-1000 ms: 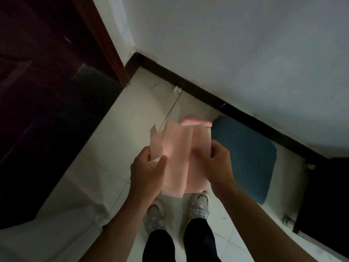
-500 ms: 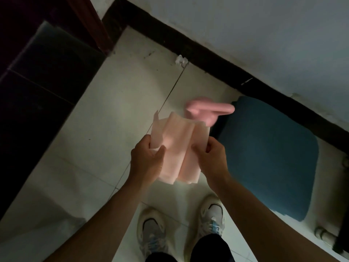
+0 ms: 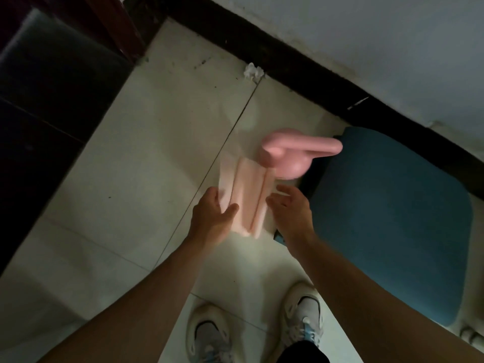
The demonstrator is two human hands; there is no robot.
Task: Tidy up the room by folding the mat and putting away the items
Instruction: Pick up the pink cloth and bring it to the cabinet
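Note:
The folded pale pink mat (image 3: 248, 197) hangs blurred between my two hands, low over the white tiled floor (image 3: 157, 158). My left hand (image 3: 213, 218) is at its left edge, fingers loose, with the thumb lying against the mat. My right hand (image 3: 289, 209) is just to the right of the mat, fingers spread and apart from it. Just beyond the mat, a pink object with a long handle (image 3: 290, 155) rests beside a blue cushion (image 3: 387, 218).
The blue cushion lies on the floor along the white wall (image 3: 366, 35) with its black skirting. A crumpled white scrap (image 3: 252, 72) sits by the skirting. Dark flooring and a door frame (image 3: 52, 87) are at the left. My two sneakers (image 3: 301, 318) stand below.
Both hands gripped the folded mat before; now the right hand has let go and spread, the left has loosened. The mat has dropped lower, and the view has tilted down.

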